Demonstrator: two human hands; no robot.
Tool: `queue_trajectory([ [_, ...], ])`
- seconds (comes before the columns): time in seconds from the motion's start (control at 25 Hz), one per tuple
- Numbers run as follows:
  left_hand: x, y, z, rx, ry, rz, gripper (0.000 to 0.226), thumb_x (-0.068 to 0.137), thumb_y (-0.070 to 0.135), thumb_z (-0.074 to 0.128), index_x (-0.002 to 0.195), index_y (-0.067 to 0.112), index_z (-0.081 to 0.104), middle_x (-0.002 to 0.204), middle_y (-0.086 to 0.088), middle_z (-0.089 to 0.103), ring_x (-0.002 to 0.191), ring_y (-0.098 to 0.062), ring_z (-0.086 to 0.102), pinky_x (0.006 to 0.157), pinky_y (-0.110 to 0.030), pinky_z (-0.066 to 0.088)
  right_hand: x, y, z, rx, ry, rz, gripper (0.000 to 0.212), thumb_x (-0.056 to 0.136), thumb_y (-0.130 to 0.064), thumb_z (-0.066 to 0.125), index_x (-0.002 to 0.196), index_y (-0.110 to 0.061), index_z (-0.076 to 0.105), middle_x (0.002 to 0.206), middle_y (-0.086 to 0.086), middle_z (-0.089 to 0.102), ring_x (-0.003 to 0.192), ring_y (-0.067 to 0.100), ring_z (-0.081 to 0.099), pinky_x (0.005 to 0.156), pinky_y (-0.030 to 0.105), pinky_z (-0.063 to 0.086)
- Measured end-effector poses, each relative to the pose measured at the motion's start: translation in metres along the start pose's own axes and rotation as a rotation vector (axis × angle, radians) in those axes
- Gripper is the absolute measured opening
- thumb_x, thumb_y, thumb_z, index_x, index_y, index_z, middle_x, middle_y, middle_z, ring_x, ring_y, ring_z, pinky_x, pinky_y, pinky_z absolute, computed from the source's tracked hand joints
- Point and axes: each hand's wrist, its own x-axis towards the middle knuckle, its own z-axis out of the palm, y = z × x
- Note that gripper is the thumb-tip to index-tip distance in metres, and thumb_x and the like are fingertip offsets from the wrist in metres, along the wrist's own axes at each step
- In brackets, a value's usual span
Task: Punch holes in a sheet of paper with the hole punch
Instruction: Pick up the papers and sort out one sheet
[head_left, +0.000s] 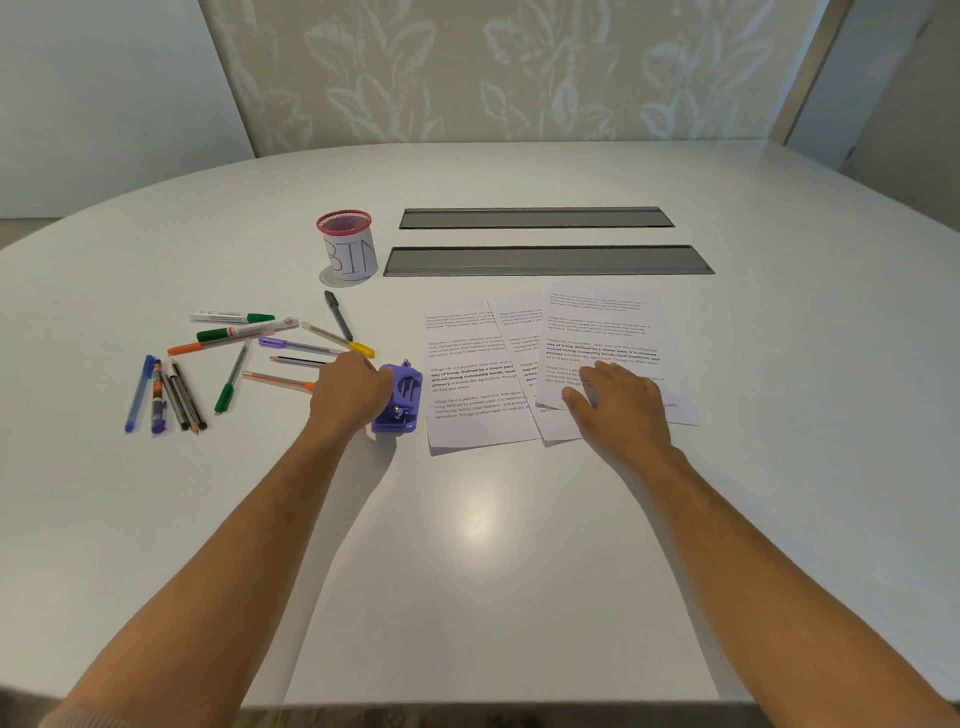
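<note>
Purple hole punch (397, 399) in left grip (349, 391); right grip (615, 402) flat, released, on paper (602, 332).

Brightness: bright, even, soft indoor light.
Glare: a pale round sheen on the table (480, 519), lower centre of the frame.
Shadows: soft and faint, beneath both forearms and at the lower edge of the papers (483, 415).
Distortion: wide-angle; the table's far rim bows, the wall edges at upper right lean.
Focus: centre sharp, print mostly too small to read; bottom corners blurred.
</note>
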Motion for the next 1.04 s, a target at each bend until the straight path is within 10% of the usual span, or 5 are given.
queue_trajectory([
  [0.4, -0.032, 0.024, 0.019, -0.090, 0.327, 0.304, 0.031, 0.089, 0.026, 0.061, 0.111, 0.004, 0.062, 0.114, -0.017, 0.060, 0.109, -0.033, 0.054, 0.092, -0.040, 0.042, 0.000, 0.000, -0.006, -0.033, 0.005, -0.048, 0.047, 0.093, -0.057, 0.037, 0.115, -0.023, 0.059, 0.125, -0.002, 0.062, 0.121, 0.022, 0.051, 0.100, 0.041, 0.034],
  [0.56, -0.052, 0.050, 0.053, -0.088, 0.139, 0.417, 0.039, 0.091, 0.028, 0.058, 0.122, 0.004, 0.059, 0.126, -0.015, 0.057, 0.118, -0.031, 0.050, 0.100, -0.040, 0.037, -0.003, 0.004, -0.009, 0.014, 0.080, -0.054, 0.060, 0.087, -0.068, 0.035, 0.116, -0.021, 0.059, 0.123, 0.000, 0.063, 0.119, 0.025, 0.053, 0.098, 0.042, 0.039],
  [0.88, -0.061, 0.056, 0.095, 0.295, -0.099, 0.347, 0.068, 0.095, 0.057, 0.033, 0.150, 0.017, 0.024, 0.158, -0.016, 0.022, 0.147, -0.038, 0.012, 0.118, -0.055, 0.010, -0.010, 0.028, -0.019, -0.101, -0.126, 0.150, 0.084, 0.082, -0.082, 0.017, 0.148, -0.032, 0.027, 0.162, 0.000, 0.020, 0.149, 0.023, 0.011, 0.113, 0.064, 0.004],
  [1.04, -0.060, 0.060, 0.098, 0.247, -0.111, 0.431, 0.066, 0.092, 0.056, 0.043, 0.143, 0.015, 0.038, 0.152, -0.013, 0.034, 0.143, -0.036, 0.021, 0.115, -0.053, 0.016, -0.009, 0.030, -0.024, -0.116, -0.185, 0.127, 0.086, 0.080, -0.084, 0.018, 0.147, -0.031, 0.028, 0.161, 0.000, 0.023, 0.148, 0.025, 0.015, 0.113, 0.067, 0.006],
])
